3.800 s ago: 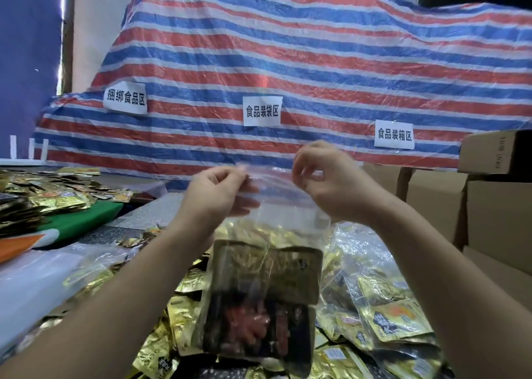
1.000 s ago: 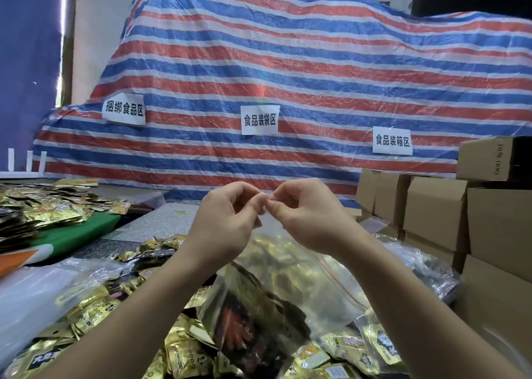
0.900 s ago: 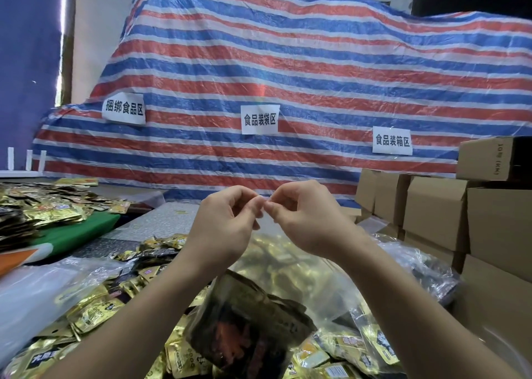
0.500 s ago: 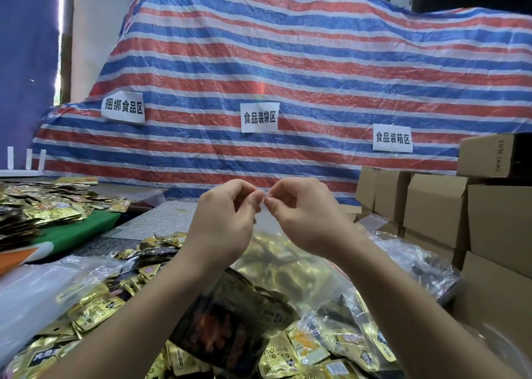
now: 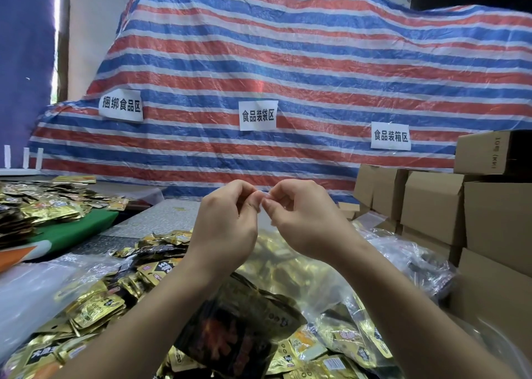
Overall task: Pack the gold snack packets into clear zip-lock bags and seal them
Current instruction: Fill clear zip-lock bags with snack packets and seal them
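A clear zip-lock bag [image 5: 290, 272] hangs in front of me with dark-and-gold snack packets [image 5: 239, 329] in its lower part. My left hand [image 5: 227, 223] and my right hand [image 5: 302, 220] pinch the bag's top edge, fingertips almost touching at the middle. The strip between the fingers is mostly hidden. Loose gold snack packets [image 5: 95, 309] lie heaped on the table below my arms.
Filled clear bags [image 5: 414, 266] lie at the right beside stacked cardboard boxes [image 5: 431, 206]. More gold packets [image 5: 43, 206] pile up at the far left on a green mat [image 5: 77, 229]. A striped tarp [image 5: 288, 70] with paper labels covers the back.
Since the earliest frame my hands came together from the bag's top corners to its middle and dropped lower. In the last second the hanging packets swung left; the hands barely moved.
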{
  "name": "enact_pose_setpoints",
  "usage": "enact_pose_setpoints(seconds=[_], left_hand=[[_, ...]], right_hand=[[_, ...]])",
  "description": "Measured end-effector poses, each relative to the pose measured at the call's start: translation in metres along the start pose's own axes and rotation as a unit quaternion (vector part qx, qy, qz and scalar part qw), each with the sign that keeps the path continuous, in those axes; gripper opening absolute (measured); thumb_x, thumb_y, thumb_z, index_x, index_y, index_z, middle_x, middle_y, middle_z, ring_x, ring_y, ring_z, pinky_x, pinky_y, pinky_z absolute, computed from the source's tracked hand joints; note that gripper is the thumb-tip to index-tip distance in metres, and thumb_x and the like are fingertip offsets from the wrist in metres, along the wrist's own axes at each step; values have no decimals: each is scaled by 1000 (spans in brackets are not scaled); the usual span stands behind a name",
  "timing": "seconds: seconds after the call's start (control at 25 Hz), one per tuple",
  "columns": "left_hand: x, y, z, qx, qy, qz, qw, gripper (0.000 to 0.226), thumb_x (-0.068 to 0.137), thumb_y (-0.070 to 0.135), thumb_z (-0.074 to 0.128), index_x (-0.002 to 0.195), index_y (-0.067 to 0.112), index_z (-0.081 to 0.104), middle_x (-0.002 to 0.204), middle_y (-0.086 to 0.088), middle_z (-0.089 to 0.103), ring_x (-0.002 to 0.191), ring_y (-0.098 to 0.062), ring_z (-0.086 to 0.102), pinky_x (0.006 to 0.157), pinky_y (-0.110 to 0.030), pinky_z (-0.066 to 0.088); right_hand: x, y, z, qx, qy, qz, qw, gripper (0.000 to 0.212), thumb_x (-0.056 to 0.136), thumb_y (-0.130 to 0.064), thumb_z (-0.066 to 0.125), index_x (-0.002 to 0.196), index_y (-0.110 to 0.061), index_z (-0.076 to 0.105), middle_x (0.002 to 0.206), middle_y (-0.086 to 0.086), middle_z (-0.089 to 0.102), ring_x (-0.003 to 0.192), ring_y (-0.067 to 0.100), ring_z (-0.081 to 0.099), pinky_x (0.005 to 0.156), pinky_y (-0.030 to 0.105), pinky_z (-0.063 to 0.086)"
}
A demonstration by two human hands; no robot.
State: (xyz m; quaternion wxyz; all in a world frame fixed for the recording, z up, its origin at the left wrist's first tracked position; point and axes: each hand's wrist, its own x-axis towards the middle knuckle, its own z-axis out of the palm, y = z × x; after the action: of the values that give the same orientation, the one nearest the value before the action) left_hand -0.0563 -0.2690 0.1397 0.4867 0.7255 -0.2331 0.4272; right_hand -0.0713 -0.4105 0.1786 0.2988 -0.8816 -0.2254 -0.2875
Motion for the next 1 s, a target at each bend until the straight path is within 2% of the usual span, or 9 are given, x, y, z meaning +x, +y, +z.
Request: enact_pose_setpoints(seconds=[0.08, 0.2, 0.32, 0.4, 0.52, 0.64, 0.8, 0.88, 1.0], left_hand=[[-1, 0, 1, 2, 10, 1, 1000, 15, 97, 15, 59, 83, 16, 66, 60, 5, 58, 49, -8, 48, 45, -21, 36], [-2, 1, 1, -28, 17, -26, 999, 17, 97, 20, 59, 83, 23, 66, 66, 2, 64, 58, -15, 59, 51, -30, 48], [0, 2, -3, -73, -33, -61, 995, 17, 97, 31, 59, 84, 28, 68, 77, 7, 70, 66, -8, 65, 58, -21, 53], [0, 2, -4, -80, -43, -60, 994, 17, 96, 29, 61, 84, 26, 71, 76, 5, 71, 65, -7, 65, 58, -19, 52], [1, 2, -2, -85, 3, -69, 994, 17, 95, 24, 63, 81, 23, 73, 74, 3, 71, 60, -7, 62, 54, -19, 48], [0, 1, 2, -86, 69, -84, 990, 21, 96, 24, 62, 77, 23, 70, 70, 0, 68, 56, -15, 58, 52, -31, 47], [-3, -4, 1, -76, 108, -94, 987, 24, 96, 24, 61, 73, 23, 66, 65, 1, 63, 47, -5, 49, 41, -21, 38], [-4, -8, 1, -82, 119, -109, 983, 26, 96, 24, 61, 71, 22, 66, 59, 0, 61, 43, -4, 45, 39, -22, 36], [-2, -15, -3, -90, 135, -120, 979, 26, 97, 24, 61, 71, 21, 66, 53, 9, 58, 41, -3, 45, 38, -22, 37]], right_hand=[[-1, 3, -1, 9, -19, 10, 1000, 12, 97, -32, 61, 87, -27, 63, 82, -11, 63, 76, 4, 57, 63, 19, 39], [-2, 5, -1, 13, -21, 6, 1000, 14, 98, -29, 61, 83, -29, 62, 82, -9, 64, 78, 7, 60, 65, 23, 45], [1, 4, -3, 36, -1, 5, 999, 16, 97, -26, 63, 81, -27, 65, 78, -7, 65, 76, 10, 62, 67, 30, 53], [3, 3, -6, 45, -11, 7, 999, 15, 96, -28, 63, 82, -27, 66, 77, -8, 65, 72, 8, 60, 63, 26, 49], [4, 1, -4, 17, -27, -5, 999, 14, 97, -32, 62, 85, -28, 65, 79, -12, 63, 71, 3, 58, 61, 19, 42], [3, -2, -2, -18, -13, -19, 1000, 13, 98, -32, 61, 87, -25, 66, 79, -13, 62, 71, 3, 56, 61, 19, 42], [-5, 6, 1, -50, -13, -16, 999, 15, 98, -32, 59, 87, -23, 65, 80, -13, 62, 74, 3, 56, 63, 21, 44], [-11, 12, 2, -55, -21, -10, 998, 16, 98, -33, 59, 83, -27, 62, 77, -14, 61, 72, 2, 55, 59, 18, 40], [-19, 22, 0, -42, -29, 8, 999, 18, 97, -32, 61, 80, -29, 62, 74, -13, 61, 70, 3, 55, 58, 19, 41]])
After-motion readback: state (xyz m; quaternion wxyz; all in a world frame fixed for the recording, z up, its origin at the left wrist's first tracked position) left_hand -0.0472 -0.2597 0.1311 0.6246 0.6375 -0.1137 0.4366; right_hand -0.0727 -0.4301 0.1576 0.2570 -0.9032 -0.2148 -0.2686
